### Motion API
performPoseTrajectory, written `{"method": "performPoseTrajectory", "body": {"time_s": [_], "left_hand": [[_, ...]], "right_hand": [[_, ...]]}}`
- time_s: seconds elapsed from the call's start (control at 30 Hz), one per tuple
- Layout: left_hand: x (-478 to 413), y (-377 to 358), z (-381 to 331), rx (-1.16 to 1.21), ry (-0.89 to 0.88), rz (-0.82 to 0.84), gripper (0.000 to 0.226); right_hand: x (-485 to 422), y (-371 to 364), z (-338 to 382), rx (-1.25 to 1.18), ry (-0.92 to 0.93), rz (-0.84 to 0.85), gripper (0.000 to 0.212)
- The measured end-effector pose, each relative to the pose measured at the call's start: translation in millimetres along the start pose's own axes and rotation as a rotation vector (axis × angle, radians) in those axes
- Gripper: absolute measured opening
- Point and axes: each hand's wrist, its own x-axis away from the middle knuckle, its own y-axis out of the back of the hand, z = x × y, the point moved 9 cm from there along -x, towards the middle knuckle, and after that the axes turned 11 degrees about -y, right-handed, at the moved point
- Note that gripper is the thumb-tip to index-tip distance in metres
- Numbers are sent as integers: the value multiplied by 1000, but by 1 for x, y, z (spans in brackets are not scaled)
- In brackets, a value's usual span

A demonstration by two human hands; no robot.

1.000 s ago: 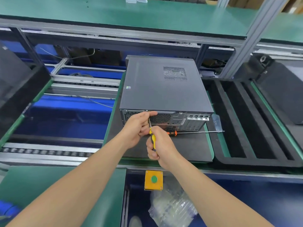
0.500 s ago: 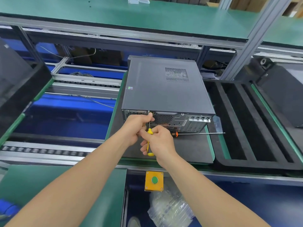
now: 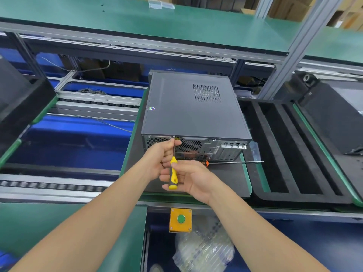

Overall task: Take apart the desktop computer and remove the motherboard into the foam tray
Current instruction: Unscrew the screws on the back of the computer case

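Observation:
The grey desktop computer (image 3: 192, 110) lies on its side on a black mat (image 3: 225, 179), its rear panel facing me. A yellow-and-black screwdriver (image 3: 172, 175) points up at a screw on the top edge of the rear panel. My left hand (image 3: 159, 156) pinches the screwdriver's metal shaft just below the tip. My right hand (image 3: 192, 179) holds the handle loosely between thumb and fingers, with most of the handle showing. The black foam tray (image 3: 294, 154) with long slots lies right of the computer.
A second long screwdriver (image 3: 233, 162) with an orange handle lies on the mat by the rear panel. A small clear bag (image 3: 255, 151) sits at the mat's right edge. A yellow box with a green button (image 3: 180, 219) and bubble wrap (image 3: 204, 250) are below.
My right hand has loosened from a full fist to a light hold, exposing the handle. The screwdriver now stands more upright. My left hand stays on the shaft.

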Motion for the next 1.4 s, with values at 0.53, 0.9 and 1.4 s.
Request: {"method": "performPoseTrajectory", "body": {"time_s": [0.53,0.9,1.4], "left_hand": [[17,-5,-37,-623,-32,-79,38],[18,-8,-25,-378,-17,-46,30],[15,0,-27,-399,-35,-67,31]], "right_hand": [[-5,25,24,375,145,-546,54],[-1,-1,-13,-147,-164,138,43],[5,23,20,402,140,-538,22]]}}
